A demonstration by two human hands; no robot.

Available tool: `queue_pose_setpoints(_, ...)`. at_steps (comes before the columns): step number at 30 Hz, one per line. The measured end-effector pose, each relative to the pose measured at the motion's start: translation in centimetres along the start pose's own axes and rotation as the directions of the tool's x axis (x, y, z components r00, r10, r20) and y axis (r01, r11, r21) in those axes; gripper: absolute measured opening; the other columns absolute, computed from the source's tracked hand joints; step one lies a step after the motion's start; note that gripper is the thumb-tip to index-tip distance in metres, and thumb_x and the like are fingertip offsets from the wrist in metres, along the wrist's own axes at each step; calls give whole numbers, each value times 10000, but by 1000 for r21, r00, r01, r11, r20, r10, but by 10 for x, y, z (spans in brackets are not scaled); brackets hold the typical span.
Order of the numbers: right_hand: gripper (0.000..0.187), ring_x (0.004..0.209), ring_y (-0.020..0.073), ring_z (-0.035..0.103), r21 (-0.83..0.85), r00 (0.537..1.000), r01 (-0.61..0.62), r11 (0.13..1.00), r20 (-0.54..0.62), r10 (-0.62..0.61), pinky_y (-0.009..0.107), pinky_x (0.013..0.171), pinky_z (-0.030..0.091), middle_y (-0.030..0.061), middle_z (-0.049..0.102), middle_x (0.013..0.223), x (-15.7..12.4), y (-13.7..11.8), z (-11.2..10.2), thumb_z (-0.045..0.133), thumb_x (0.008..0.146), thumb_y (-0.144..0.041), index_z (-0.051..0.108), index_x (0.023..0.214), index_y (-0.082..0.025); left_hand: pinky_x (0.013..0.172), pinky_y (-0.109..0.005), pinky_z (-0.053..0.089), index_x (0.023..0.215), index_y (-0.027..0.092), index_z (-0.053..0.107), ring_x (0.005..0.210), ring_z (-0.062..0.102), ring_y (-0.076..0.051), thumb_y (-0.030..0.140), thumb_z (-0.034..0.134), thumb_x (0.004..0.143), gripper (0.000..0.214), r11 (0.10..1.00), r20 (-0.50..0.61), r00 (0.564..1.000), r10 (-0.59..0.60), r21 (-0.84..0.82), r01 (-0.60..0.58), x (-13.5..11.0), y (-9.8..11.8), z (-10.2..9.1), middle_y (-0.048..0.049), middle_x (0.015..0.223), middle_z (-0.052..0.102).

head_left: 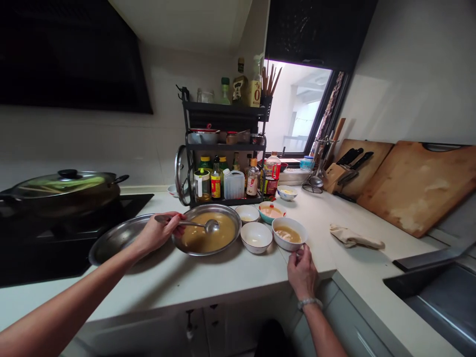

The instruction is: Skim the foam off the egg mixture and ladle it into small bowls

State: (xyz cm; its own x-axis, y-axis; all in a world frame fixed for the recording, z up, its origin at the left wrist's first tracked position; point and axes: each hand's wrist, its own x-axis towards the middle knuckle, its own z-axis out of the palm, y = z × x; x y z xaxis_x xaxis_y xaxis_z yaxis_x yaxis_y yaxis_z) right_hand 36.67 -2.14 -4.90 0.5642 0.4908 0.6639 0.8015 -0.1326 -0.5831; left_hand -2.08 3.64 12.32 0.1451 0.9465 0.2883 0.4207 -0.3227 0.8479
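Observation:
My left hand (167, 229) is closed round the handle of a metal ladle (211, 226). The ladle's bowl hangs over a round steel basin (206, 254) of yellowish-brown soup. At the right, my right hand (303, 270) has its fingers closed at the near edge of a white bowl (285, 246) that has soup in it. Just left of that bowl stands a second white bowl (256, 246) with little visible inside. Behind these are another white bowl (248, 208) and a teal bowl (262, 217) holding a pale brown liquid.
A second steel pan (98, 250) stands at the left beside the stove. There a lidded wok (67, 191) sits. A black rack (226, 147) of bottles is behind the bowls. To the right are a cloth (355, 237), cutting boards (416, 183), a knife block (337, 177) and a sink (439, 292).

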Motion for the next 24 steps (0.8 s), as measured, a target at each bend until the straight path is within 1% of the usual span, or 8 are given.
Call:
queue_pose_setpoints(3,508,710,270,643,8,1000,1,1000,4,-1,347,617,447,159,690,837,0,0,-1,406,830,-339,543,1212,-32,509,-281,540,713,175,650,494,659,-206,322,566,777,181,995,12,998,-57,-78,58,0,-4,9,-38,537,682)
queue_pose_setpoints(7,514,734,269,643,10,1000,-1,1000,10,1,345,628,451,159,682,848,1,-1,-1,403,832,-336,535,1222,-28,514,-259,542,683,154,621,475,641,-173,236,551,793,154,944,-20,983,-184,-281,171,6,-9,19,-41,535,673)
queue_pose_setpoints(10,509,732,264,642,15,1000,2,1000,9,-2,341,629,450,149,684,851,1,0,-1,397,835,-333,536,1224,-36,517,-217,532,680,135,630,454,616,-135,157,547,793,141,880,-81,952,-296,-411,239,12,-11,18,-30,522,656)
queue_pose_setpoints(12,505,734,266,641,10,1000,-2,1000,12,2,341,630,448,145,686,844,1,0,0,398,836,-328,533,1226,-38,516,-196,528,672,123,637,446,602,-118,119,537,797,160,832,-96,925,-369,-477,282,15,-10,15,-33,525,651)
queue_pose_setpoints(14,504,742,270,641,0,1000,-7,1000,17,7,344,635,447,148,686,840,0,0,0,401,837,-325,527,1230,-36,522,-183,533,671,110,644,457,607,-111,99,521,811,187,801,-98,907,-410,-515,306,16,-9,12,-45,549,659)
queue_pose_setpoints(16,500,745,270,642,-7,1000,-10,1000,16,10,346,640,447,152,686,844,0,0,1,402,842,-327,523,1232,-40,523,-178,538,666,102,645,460,610,-105,83,512,815,200,796,-108,905,-411,-527,298,18,-9,9,-54,580,669)
queue_pose_setpoints(20,488,733,263,641,-3,1000,-10,1000,0,10,340,633,448,153,685,856,-1,0,2,399,851,-333,528,1227,-49,506,-187,546,680,102,638,451,607,-104,74,521,802,171,812,-136,924,-357,-535,234,22,-13,6,-56,600,671)
queue_pose_setpoints(24,484,736,263,644,9,1000,3,1000,-2,-3,340,632,453,149,686,849,-1,0,1,398,849,-326,531,1223,-50,508,-211,558,715,114,631,475,628,-135,80,558,775,101,821,-159,917,-364,-519,236,29,-11,3,-58,592,667)
